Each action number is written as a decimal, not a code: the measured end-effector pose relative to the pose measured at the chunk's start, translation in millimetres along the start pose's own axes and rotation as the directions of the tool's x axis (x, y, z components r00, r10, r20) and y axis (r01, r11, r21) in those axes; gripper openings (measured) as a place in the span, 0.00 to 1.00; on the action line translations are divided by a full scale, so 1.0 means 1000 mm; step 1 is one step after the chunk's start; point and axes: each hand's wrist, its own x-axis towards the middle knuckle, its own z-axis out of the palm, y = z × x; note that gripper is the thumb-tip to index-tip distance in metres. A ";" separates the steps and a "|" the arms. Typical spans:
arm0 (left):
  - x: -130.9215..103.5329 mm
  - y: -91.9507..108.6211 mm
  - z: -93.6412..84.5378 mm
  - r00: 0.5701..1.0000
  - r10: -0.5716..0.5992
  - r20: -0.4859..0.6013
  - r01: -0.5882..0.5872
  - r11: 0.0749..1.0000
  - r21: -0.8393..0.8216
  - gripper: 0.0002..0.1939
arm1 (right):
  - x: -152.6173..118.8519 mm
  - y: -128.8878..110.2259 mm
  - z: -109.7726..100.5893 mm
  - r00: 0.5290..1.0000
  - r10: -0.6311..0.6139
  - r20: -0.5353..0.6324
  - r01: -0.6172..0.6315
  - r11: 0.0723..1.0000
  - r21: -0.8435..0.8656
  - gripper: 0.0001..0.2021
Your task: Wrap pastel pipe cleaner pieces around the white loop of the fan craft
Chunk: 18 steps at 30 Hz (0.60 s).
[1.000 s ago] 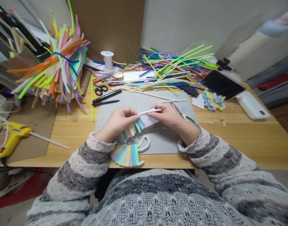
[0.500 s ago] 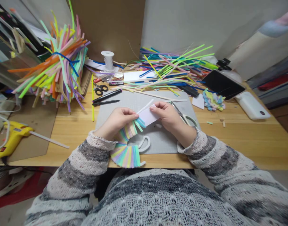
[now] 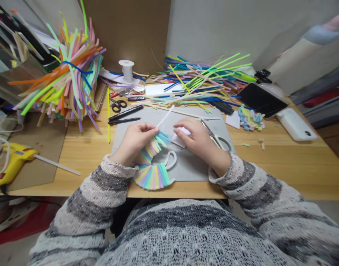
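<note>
The pastel fringed band [image 3: 153, 178] curls, in the head view, from my left hand [image 3: 137, 138] down over the grey mat [image 3: 197, 168] toward its near edge. I pinch its upper end between left thumb and fingers, probably to steady the white stem [image 3: 166, 116] jutting outward. My right hand [image 3: 198, 138] is loose, fingers parted, over a white card [image 3: 177, 141]; whether they touch, I cannot tell. Scissors [image 3: 213, 136] lie just beside it, seemingly for easy reach.

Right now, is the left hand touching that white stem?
Touching: the head view shows the white stem pinched in the left hand, its far end sticking out.
</note>
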 end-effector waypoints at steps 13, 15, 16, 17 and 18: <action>0.003 -0.018 0.010 0.969 0.178 -0.171 -0.192 0.979 -0.067 0.10 | -0.009 -0.015 0.031 0.903 0.296 0.313 -0.423 0.742 0.520 0.11; 0.003 -0.019 0.012 0.963 0.193 -0.189 -0.206 0.977 -0.053 0.09 | -0.008 -0.016 0.032 0.889 0.312 0.336 -0.453 0.712 0.537 0.11; 0.003 -0.020 0.013 0.960 0.199 -0.196 -0.213 0.976 -0.050 0.09 | -0.008 -0.016 0.032 0.884 0.319 0.342 -0.463 0.700 0.543 0.10; 0.003 -0.021 0.013 0.958 0.204 -0.201 -0.218 0.975 -0.051 0.09 | -0.007 -0.016 0.032 0.880 0.324 0.346 -0.470 0.694 0.546 0.10; 0.003 -0.021 0.014 0.957 0.208 -0.204 -0.223 0.973 -0.055 0.09 | -0.007 -0.017 0.033 0.879 0.327 0.348 -0.473 0.691 0.546 0.10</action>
